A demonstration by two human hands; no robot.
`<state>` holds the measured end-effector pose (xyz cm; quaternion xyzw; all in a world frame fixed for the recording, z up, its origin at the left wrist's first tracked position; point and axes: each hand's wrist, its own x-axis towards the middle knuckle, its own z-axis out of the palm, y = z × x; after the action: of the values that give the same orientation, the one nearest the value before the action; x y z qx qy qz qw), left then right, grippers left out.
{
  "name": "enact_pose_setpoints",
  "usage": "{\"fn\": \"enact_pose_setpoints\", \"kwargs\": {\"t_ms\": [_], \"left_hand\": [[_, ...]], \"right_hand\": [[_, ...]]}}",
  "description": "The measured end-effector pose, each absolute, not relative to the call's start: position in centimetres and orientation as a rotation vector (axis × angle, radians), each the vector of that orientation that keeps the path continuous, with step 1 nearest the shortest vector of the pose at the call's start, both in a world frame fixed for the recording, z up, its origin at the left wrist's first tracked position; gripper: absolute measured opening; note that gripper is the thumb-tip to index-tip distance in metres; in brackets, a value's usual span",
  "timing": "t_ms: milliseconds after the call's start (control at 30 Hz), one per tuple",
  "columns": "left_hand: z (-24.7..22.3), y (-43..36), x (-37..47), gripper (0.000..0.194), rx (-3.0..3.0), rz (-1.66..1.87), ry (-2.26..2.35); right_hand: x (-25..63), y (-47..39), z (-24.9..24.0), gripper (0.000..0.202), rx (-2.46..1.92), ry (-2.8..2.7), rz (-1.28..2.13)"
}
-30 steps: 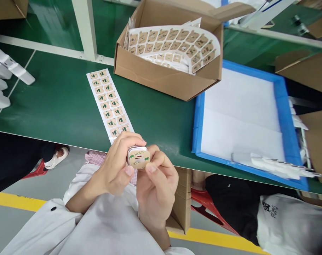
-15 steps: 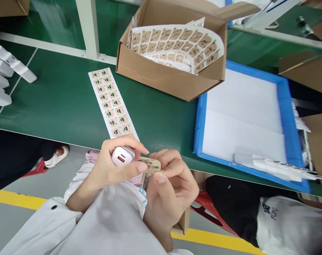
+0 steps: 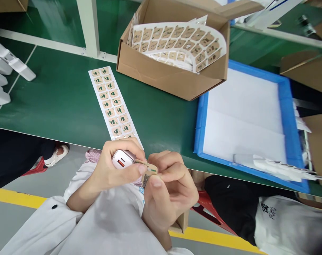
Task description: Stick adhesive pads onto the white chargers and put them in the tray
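Left hand (image 3: 110, 171) holds white rounded plastic charger (image 3: 123, 158); right hand (image 3: 171, 186) pinches tan green-printed paper sticker (image 3: 151, 169), left thumb (image 3: 136, 171) probably touching it.

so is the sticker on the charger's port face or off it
Off: the charger in the left hand shows a bare port face, and the right hand pinches the sticker beside it.

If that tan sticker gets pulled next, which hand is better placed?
Probably the right hand: its thumb and finger pinch the tan sticker, and no other object shows in it. The left hand is curled around the white device.
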<state>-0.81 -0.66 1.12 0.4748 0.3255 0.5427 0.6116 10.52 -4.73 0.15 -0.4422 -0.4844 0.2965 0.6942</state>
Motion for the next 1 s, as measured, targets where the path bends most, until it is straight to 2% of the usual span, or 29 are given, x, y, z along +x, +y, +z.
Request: {"fn": "enact_pose_setpoints", "kwargs": {"t_ms": [133, 367, 433, 733, 900, 1000], "left_hand": [[1.1, -0.6, -1.0, 0.035, 1.097, 1.178, 0.721], [1.3, -0.3, -1.6, 0.019, 1.166, 1.069, 0.749], [1.1, -0.2, -2.0, 0.02, 1.237, 1.052, 0.746], [0.6, -0.1, -2.2, 0.036, 1.397, 1.445, 0.939], [1.9, -1.1, -1.9, 0.007, 1.72, 1.546, 1.09], [2.5, -1.3, -2.2, 0.006, 1.775, 1.448, 1.098]], "right_hand": [[10.5, -4.5, 0.0, 0.017, -0.983, -1.101, 0.619], [11.3, -4.3, 0.3, 0.018, -0.959, -1.134, 0.549], [11.5, -4.2, 0.5, 0.019, -0.974, -1.114, 0.538], [11.2, -3.9, 0.7, 0.021, -0.971, -0.981, 0.618], [11.5, -4.6, 0.6, 0.018, -1.024, -1.073, 0.625], [11.6, -4.9, 0.5, 0.017, -1.051, -1.148, 0.607]]}}
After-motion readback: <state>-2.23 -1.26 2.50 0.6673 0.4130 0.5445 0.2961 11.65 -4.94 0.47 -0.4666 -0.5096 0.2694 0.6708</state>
